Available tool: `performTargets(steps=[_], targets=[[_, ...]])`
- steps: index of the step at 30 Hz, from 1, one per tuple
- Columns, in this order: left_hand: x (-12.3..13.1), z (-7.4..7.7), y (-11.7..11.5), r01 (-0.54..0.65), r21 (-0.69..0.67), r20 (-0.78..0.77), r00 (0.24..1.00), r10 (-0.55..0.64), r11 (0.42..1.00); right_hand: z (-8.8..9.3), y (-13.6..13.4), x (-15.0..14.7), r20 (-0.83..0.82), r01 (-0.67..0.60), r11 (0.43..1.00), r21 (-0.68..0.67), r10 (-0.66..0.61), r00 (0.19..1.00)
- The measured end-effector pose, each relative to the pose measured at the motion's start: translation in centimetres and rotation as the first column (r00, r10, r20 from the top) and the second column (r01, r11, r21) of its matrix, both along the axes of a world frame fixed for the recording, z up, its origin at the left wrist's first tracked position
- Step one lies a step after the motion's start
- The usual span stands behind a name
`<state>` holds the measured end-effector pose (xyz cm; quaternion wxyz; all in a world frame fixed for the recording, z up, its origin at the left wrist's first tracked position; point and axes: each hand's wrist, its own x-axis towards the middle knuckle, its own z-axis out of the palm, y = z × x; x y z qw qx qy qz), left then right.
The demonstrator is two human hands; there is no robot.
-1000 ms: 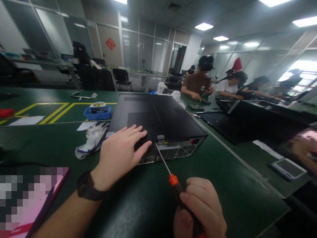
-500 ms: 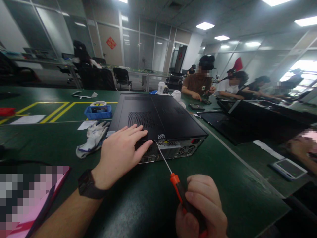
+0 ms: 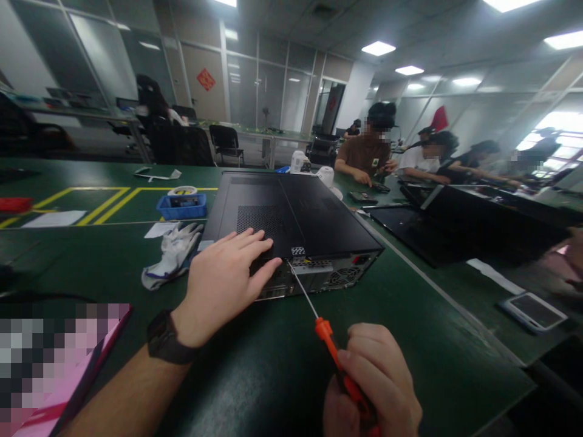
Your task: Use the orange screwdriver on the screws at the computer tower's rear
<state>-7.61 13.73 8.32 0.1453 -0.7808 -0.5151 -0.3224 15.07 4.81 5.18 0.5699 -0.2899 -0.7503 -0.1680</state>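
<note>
A black desktop computer case lies on its side on the green table, its rear panel with the fan grille facing me. My left hand rests on the case's near edge, fingers stretched over the top cover and thumb at the rim. My right hand is wrapped round the red and black handle of a screwdriver. Its thin shaft points up to the left, and the tip meets the upper edge of the rear panel beside my left thumb. Whatever the tip touches is too small to make out.
Left of the case lie grey-white work gloves, a blue tray with parts and a tape roll, and paper. To the right are another black case, a dark panel and a phone-like device. Several people work at tables beyond.
The screwdriver's handle has turned in my right hand, showing more red now. My left hand stays on the case. The whole view has shifted slightly.
</note>
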Motion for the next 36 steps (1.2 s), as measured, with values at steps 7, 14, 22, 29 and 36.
performTargets(steps=[7, 14, 22, 29, 36], targets=[[-0.1, 0.0, 0.1, 0.002, -0.002, -0.003, 1.0, -0.002, 1.0, -0.7, 0.5, 0.1, -0.014, -0.017, 0.997, 0.072, 0.018, 1.0], [0.0, 0.0, 0.0, -0.006, -0.004, -0.008, 1.0, 0.006, 1.0, -0.5, 0.3, -0.8, -0.047, -0.011, 0.999, 0.038, 0.013, 0.999], [0.0, 0.0, 0.0, 0.008, 0.002, 0.004, 1.0, -0.008, 1.0, -0.7, 0.3, 0.2, 0.022, -0.024, 0.998, 0.059, 0.023, 0.999], [-0.1, 0.0, 0.1, 0.0, -0.004, -0.002, 1.0, 0.0, 1.0, -0.6, 0.0, -0.4, -0.038, 0.012, 1.0, 0.016, -0.011, 0.999], [0.0, 0.0, 0.0, 0.009, 0.022, 0.005, 1.0, -0.009, 1.0, -0.6, 0.4, 0.3, 0.022, -0.043, 0.996, 0.078, 0.041, 0.999]])
